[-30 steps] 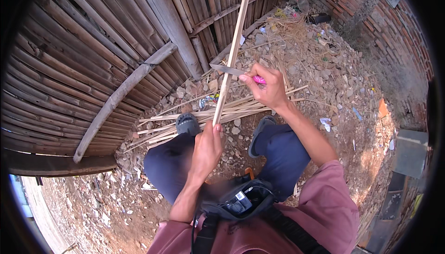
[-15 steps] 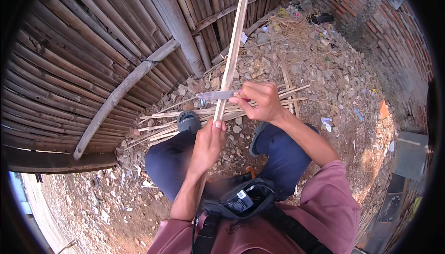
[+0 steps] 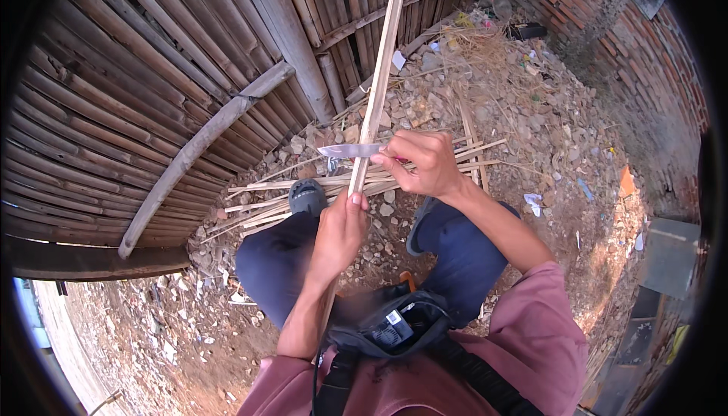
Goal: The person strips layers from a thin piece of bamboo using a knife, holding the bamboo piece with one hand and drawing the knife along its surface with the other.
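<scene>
A long, pale strip of split bamboo or wood [image 3: 384,59] slants upward in front of me, its far end near the top of the view. My left hand [image 3: 339,230] is closed around its lower part, thumb along the near face. My right hand [image 3: 426,164] grips a knife [image 3: 345,150] whose handle is mostly hidden by the fingers. The silvery blade points left and lies across the strip, just above my left hand. The strip's lower end runs back beside my left forearm.
Several thin strips [image 3: 265,205] lie on the rubble ground between and beyond my feet. A bamboo wall [image 3: 114,135] rises at the left, a brick wall [image 3: 660,59] at the right. Below my chest hangs a dark open pouch [image 3: 388,331]. Litter and stones cover the ground [image 3: 531,128].
The strip's far tip has come slightly lower into view. My right hand and the knife blade have shifted up a little along the strip. Both hands keep their grip.
</scene>
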`<state>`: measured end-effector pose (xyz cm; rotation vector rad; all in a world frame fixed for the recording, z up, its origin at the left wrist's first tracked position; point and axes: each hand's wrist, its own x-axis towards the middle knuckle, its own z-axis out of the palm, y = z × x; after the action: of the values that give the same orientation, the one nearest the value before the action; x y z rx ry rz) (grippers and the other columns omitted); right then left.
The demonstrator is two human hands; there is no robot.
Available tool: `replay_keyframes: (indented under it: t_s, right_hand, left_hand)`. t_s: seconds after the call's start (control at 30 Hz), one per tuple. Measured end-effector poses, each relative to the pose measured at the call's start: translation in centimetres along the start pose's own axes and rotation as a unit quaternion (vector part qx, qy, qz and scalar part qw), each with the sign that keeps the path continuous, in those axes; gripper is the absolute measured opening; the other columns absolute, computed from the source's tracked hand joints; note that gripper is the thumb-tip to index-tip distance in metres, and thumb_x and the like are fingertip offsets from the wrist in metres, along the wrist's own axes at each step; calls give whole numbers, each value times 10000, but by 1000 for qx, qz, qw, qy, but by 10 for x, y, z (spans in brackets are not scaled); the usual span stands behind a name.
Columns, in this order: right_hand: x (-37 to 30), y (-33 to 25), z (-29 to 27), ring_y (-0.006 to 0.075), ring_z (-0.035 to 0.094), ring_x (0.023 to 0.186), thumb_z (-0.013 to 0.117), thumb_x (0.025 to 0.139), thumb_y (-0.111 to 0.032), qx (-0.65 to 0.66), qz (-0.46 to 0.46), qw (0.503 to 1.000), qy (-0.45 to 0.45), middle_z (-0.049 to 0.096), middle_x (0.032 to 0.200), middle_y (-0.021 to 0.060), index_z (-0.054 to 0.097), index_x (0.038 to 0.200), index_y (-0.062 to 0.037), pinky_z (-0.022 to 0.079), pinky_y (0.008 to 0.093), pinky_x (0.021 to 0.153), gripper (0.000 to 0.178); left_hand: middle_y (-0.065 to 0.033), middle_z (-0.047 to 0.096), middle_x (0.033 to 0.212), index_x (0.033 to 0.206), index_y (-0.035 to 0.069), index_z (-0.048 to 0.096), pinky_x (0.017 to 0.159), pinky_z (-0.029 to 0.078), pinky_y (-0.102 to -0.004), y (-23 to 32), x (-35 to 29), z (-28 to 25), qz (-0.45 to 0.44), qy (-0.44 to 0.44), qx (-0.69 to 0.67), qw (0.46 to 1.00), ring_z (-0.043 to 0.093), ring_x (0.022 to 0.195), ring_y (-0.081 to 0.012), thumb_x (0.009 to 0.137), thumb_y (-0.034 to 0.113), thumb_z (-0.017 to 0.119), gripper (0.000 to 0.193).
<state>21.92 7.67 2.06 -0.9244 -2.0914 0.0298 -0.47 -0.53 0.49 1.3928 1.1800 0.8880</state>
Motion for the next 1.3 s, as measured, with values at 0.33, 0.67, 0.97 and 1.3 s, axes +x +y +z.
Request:
replay_keyframes:
  t_s: [0.33,0.67,0.97,1.3]
  right_hand:
    - [12,15,-6,187,658,550,803,952,-291,-28,78,995,47,661,689,19,706,841,-114,462,372,463,230]
    - [-3,1,0,222,637,516,831,914,-285,4,8,1000,-5,612,667,12,704,812,-125,462,380,450,228]
    - [5,7,-2,235,656,538,807,941,-263,3,46,998,31,647,686,26,651,782,-100,476,379,473,276]
    - [1,-2,0,209,648,520,823,930,-277,51,44,998,7,671,694,21,693,777,-104,464,366,465,265]
  left_hand:
    - [-34,495,631,1002,20,577,548,398,-351,2,-1,0,11,11,33,999,472,564,-129,1197,252,397,352]
    - [-12,477,630,1002,35,575,547,392,-347,-4,-2,1,-15,-11,-3,1000,456,564,-123,1199,285,399,363]
    - [-44,484,626,1010,31,574,549,406,-366,-3,-6,1,-2,-1,37,999,482,550,-155,1194,253,396,339]
    - [-47,491,627,1005,26,573,548,410,-375,1,-3,-4,5,-16,16,1000,488,549,-155,1191,246,401,336]
